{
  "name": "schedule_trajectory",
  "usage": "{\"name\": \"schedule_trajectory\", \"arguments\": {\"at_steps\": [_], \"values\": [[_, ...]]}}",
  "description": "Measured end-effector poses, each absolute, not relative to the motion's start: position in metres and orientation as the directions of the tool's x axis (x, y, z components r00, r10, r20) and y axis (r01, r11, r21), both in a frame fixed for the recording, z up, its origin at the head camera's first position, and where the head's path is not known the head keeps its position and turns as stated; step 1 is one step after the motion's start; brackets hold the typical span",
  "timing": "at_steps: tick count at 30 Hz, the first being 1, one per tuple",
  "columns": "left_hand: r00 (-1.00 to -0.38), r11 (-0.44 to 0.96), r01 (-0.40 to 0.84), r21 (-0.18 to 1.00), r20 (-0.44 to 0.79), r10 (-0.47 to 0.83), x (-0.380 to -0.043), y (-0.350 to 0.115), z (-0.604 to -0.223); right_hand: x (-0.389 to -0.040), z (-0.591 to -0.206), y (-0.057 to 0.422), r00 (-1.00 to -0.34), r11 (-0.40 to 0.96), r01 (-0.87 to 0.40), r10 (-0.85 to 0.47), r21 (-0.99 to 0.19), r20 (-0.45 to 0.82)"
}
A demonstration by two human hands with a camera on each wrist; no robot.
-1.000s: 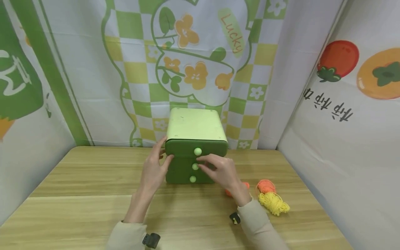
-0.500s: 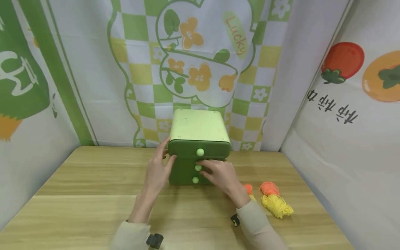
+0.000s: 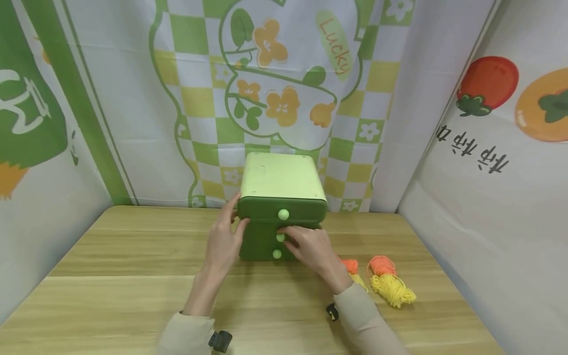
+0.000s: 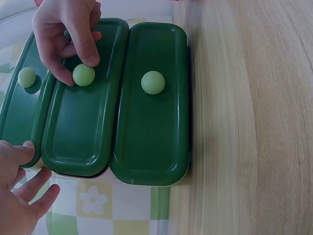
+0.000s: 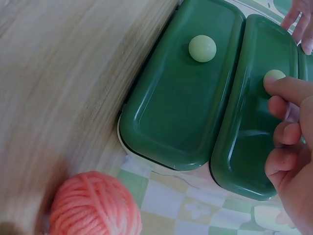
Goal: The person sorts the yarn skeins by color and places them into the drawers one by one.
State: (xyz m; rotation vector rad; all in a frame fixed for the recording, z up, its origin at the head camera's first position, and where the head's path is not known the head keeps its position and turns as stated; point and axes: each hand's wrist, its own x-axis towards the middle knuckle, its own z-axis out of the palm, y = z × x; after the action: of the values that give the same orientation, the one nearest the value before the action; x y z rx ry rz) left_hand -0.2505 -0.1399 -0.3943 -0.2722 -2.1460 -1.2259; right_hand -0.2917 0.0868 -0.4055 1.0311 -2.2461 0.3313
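Observation:
A small chest (image 3: pixel 281 175) with a pale green top and three stacked dark green drawers stands near the back of the table. Each drawer front carries a round, pale green knob. My right hand (image 3: pixel 312 247) pinches the middle drawer's knob (image 4: pixel 83 75) between thumb and fingers. Against the chest's left side rests my left hand (image 3: pixel 223 242), its thumb on the front by the top drawer (image 4: pixel 19 125) and its other fingers spread along the side. The bottom drawer (image 4: pixel 151 127) looks flush; whether the middle drawer (image 4: pixel 80 127) sticks out slightly, I cannot tell.
Right of the chest lie an orange yarn ball (image 3: pixel 381 266) and a yellow yarn skein (image 3: pixel 393 290). More orange yarn (image 3: pixel 350 266) is partly covered by my right forearm. A patterned curtain (image 3: pixel 284 98) hangs just behind the chest on the wooden table (image 3: pixel 133 296).
My right hand's fingers have closed around the middle knob, having been loosely at it a second ago. The left hand stays against the chest. The head view has shifted slightly.

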Motion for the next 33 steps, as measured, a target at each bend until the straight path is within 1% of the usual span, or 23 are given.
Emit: {"name": "schedule_trajectory", "arguments": {"at_steps": [4,14,18,23,26,33], "values": [[-0.774,0.546,0.464,0.698,0.618,-0.133,-0.25,-0.139,-0.395,-0.292,-0.407,0.088,-0.463,0.64,-0.767,-0.603,0.048,0.649],[-0.789,0.523,0.452,0.722,0.597,-0.143,-0.251,-0.143,-0.396,-0.286,-0.409,0.092,-0.429,0.599,-0.799,-0.63,0.054,0.647],[-0.796,0.51,0.457,0.729,0.591,-0.131,-0.251,-0.145,-0.396,-0.283,-0.409,0.094,-0.427,0.583,-0.811,-0.633,0.035,0.646],[-0.827,0.457,0.444,0.77,0.549,-0.12,-0.251,-0.148,-0.395,-0.28,-0.408,0.096,-0.429,0.579,-0.815,-0.627,0.021,0.65],[-0.842,0.418,0.434,0.798,0.524,-0.126,-0.251,-0.15,-0.393,-0.278,-0.405,0.095,-0.428,0.583,-0.812,-0.629,0.03,0.649],[-0.853,0.403,0.426,0.81,0.509,-0.12,-0.251,-0.149,-0.392,-0.274,-0.4,0.096,-0.428,0.594,-0.801,-0.65,0.069,0.628]]}}
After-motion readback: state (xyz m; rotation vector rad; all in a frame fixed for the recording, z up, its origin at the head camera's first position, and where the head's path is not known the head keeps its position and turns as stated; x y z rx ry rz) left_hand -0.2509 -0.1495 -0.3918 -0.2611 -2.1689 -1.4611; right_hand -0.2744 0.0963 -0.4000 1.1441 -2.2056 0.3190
